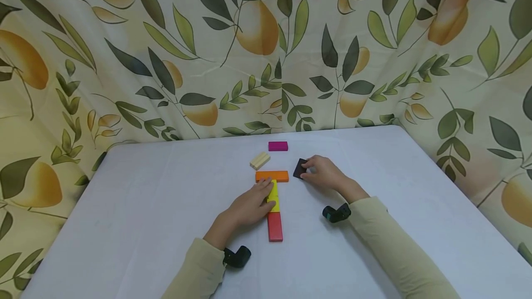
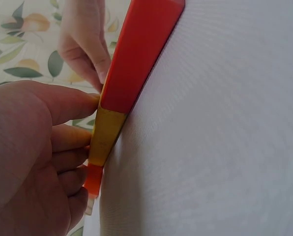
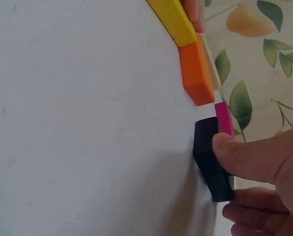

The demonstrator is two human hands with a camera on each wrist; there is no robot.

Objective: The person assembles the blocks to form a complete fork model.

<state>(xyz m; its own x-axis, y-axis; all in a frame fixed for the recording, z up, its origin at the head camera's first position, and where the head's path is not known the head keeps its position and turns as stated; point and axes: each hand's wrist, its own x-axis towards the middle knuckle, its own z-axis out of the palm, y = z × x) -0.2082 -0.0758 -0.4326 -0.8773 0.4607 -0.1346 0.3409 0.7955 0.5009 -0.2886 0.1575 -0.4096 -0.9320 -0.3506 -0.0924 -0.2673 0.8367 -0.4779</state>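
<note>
Beige sleeve (image 1: 195,266) nearest, the left hand (image 1: 249,202) touches the yellow block (image 1: 274,198) without gripping, probably steadying it; the right hand (image 1: 324,172) pinches the black block (image 1: 298,170) right of the orange block (image 1: 281,176).

Seen from my head, my left hand (image 1: 249,204) hides the nine o'clock side of the yellow block (image 1: 276,195) and some of the orange block's (image 1: 277,176) seven o'clock edge; my right hand (image 1: 326,173) covers the black block's (image 1: 298,170) three o'clock end. The frame cuts off my left sleeve (image 1: 197,269) at seven o'clock, my right sleeve (image 1: 399,248) at five. At my left wrist, the red block (image 2: 139,54) is cropped at twelve. At my right, the orange block mostly hides the wooden block (image 3: 212,64), and the black one partly covers the purple block (image 3: 225,118).
</note>
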